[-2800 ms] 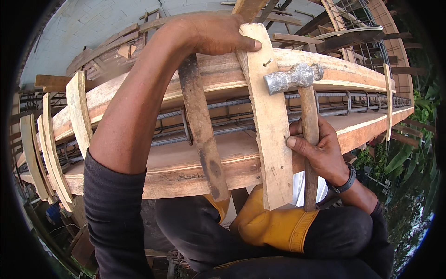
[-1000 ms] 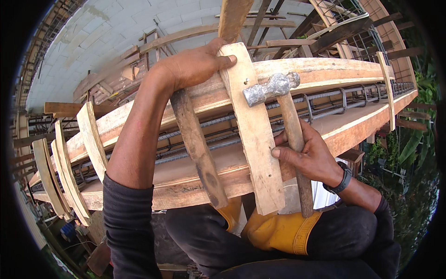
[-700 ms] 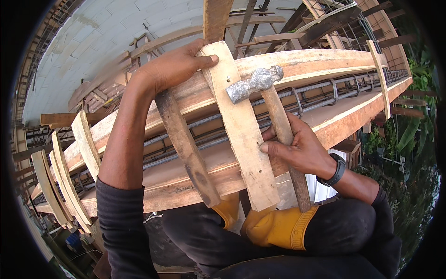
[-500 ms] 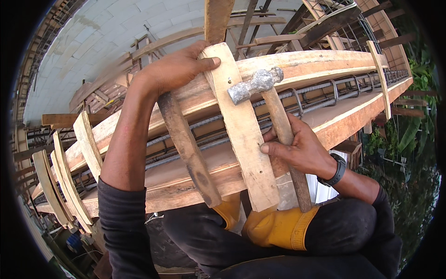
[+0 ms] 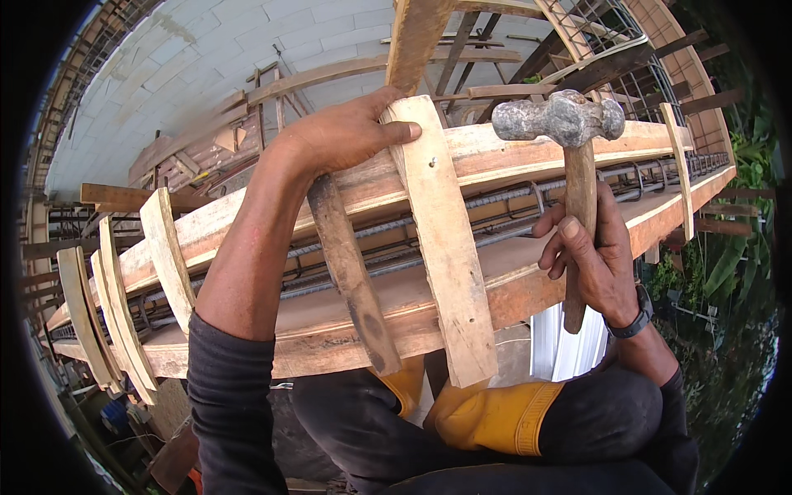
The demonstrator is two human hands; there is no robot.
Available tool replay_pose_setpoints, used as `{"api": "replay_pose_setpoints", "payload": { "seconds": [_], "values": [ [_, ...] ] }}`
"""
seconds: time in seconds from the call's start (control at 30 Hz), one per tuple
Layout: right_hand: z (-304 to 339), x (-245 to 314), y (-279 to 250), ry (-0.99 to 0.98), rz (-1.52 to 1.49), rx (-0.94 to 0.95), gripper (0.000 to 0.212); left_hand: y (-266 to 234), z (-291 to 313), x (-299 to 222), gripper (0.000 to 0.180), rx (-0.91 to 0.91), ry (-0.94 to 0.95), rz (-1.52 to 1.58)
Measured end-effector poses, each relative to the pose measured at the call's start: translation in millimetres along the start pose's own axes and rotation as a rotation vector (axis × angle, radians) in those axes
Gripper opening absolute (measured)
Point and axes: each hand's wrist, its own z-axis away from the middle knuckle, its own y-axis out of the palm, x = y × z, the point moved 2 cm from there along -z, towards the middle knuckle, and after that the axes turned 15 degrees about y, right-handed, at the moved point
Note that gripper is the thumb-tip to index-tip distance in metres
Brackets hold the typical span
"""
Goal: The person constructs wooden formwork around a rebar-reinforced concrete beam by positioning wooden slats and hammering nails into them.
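My left hand (image 5: 342, 136) grips the far end of a pale wooden slat (image 5: 450, 247), its thumb lying on top and the fingers hidden behind. The slat crosses both side boards of a long timber form (image 5: 322, 342). A nail (image 5: 431, 162) shows near the slat's far end, and a small dark spot marks its near part. In my right hand (image 5: 598, 256) a ball-peen hammer (image 5: 580, 181) is held upright by its wooden handle, the steel head raised above the form and apart from the slat. A darker, worn slat (image 5: 351, 272) lies across the form, left of the pale one.
Steel reinforcement bars (image 5: 388, 239) with stirrups run inside the form. Several more slats (image 5: 169, 252) cross it at left, one (image 5: 678, 169) at right. An upright post (image 5: 417, 45) stands beyond my left hand. A block wall (image 5: 223, 58) rises behind; greenery lies at right.
My right hand has lifted the hammer up and to the right, off the slat. The left hand keeps its hold on the slat's far end. The whole view has shifted slightly.
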Motion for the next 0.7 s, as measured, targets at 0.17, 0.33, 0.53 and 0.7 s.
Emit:
{"api": "replay_pose_setpoints", "payload": {
  "seconds": [0.17,0.33,0.53,0.7],
  "values": [
    [1,17,-5,-0.170,0.328,-0.063,0.037,-3,-4,8,0.065,0.006,0.035,0.020],
    [-7,34,3,-0.337,0.616,-0.038,0.037,-2,-8,7,0.060,0.019,0.019,-0.007],
    [7,63,-13,-0.613,0.421,-0.160,0.038,-4,-4,0,0.061,0.014,-0.038,-0.041],
    [-18,43,7,-0.406,0.857,-0.072,0.029,-3,-11,1,0.063,0.014,-0.034,-0.042]
  ]
}}
